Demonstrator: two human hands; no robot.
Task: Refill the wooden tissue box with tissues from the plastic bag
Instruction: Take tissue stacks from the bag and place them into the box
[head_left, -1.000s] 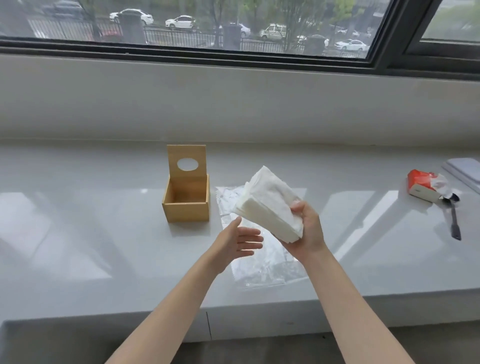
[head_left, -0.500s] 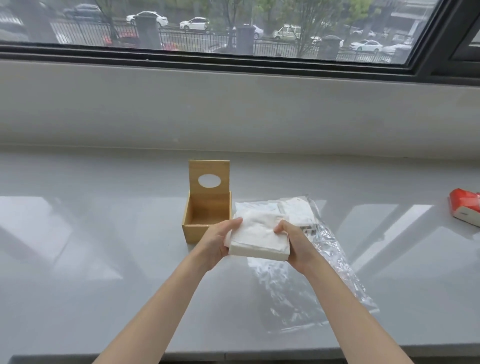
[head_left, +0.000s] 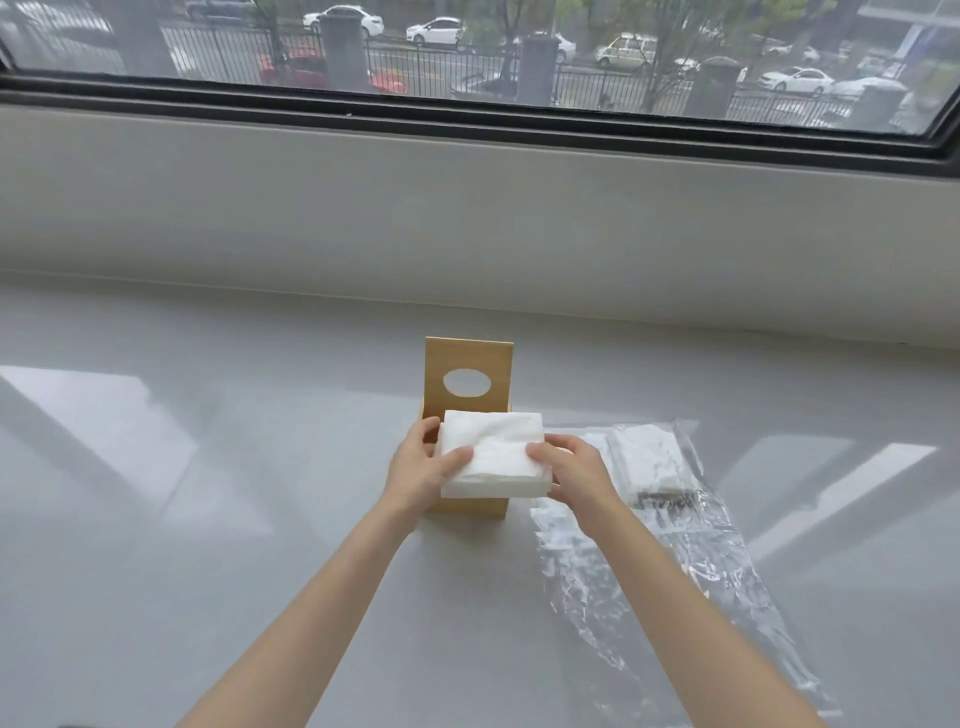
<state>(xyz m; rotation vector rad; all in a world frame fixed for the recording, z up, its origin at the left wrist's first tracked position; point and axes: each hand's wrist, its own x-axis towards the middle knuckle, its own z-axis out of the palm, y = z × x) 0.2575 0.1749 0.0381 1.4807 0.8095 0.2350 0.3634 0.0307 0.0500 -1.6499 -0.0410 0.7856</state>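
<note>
A white stack of tissues (head_left: 493, 457) lies flat over the open top of the wooden tissue box (head_left: 470, 506). My left hand (head_left: 423, 470) grips the stack's left edge, thumb on top. My right hand (head_left: 574, 475) grips its right edge the same way. The box's lid (head_left: 469, 364), with an oval hole, stands upright behind the stack. The stack hides the inside of the box. To the right, the clear plastic bag (head_left: 670, 577) lies flat on the grey sill, with more white tissues (head_left: 649, 460) at its far end.
The grey sill (head_left: 208, 519) stretches wide to both sides of the box. A low wall and a window (head_left: 467, 52) rise behind it. The crumpled bag runs from the box's right side toward the near right corner.
Both hands have carried the stack left and away from me, from in front of the bag to directly above the box. The red packet at the right has left the view.
</note>
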